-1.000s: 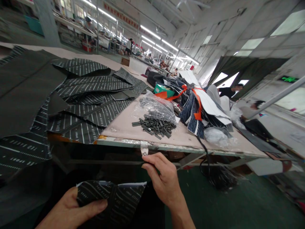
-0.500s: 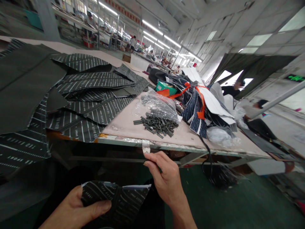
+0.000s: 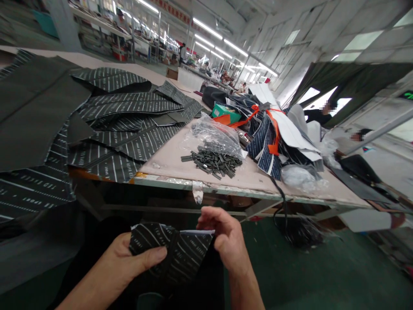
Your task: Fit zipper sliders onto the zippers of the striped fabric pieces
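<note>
My left hand (image 3: pixel 129 258) grips a dark fabric piece (image 3: pixel 180 254) printed with white stripes and lettering, thumb on top of it. A seam strip runs down the fabric's middle, and a pale edge shows along its upper right. At the fabric's right corner is my right hand (image 3: pixel 226 237), its fingers curved and apart from the thumb, with nothing visibly held. Whether it touches the corner I cannot make out. Just above that hand, a whitish tab (image 3: pixel 198 192) hangs from the table edge.
On the table (image 3: pixel 167 165) lie a heap of small dark strips (image 3: pixel 217 162), a clear plastic bag (image 3: pixel 214 133), and a green box (image 3: pixel 226 113). Striped fabric panels (image 3: pixel 129 105) spread leftward. Navy pieces (image 3: pixel 269 146) are bundled with orange ties. People are visible in the background.
My right hand has come away from the white tab, down to the fabric's right corner, and its pinch has loosened. My left hand has brought the fabric up and rightward.
</note>
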A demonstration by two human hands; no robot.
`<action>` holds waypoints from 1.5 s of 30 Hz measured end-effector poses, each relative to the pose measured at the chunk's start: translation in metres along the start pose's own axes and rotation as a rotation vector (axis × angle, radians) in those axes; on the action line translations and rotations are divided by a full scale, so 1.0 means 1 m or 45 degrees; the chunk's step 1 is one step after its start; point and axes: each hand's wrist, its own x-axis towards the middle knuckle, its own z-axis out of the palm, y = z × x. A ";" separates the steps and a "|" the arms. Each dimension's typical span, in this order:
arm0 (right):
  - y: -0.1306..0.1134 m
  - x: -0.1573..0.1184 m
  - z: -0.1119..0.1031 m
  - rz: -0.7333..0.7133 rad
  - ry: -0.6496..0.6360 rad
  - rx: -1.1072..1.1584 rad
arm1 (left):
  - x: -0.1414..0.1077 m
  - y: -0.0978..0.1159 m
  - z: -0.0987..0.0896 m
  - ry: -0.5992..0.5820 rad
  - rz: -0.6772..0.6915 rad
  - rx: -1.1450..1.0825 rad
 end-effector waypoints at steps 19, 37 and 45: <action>0.001 -0.044 0.020 -0.859 -0.010 -0.627 | 0.016 0.013 0.039 0.206 -0.105 -0.177; -0.004 -0.012 0.029 0.300 0.136 0.710 | 0.022 0.035 0.051 0.034 0.070 -0.363; -0.006 0.014 0.027 0.448 0.237 0.585 | 0.034 0.036 0.051 0.242 0.114 -0.200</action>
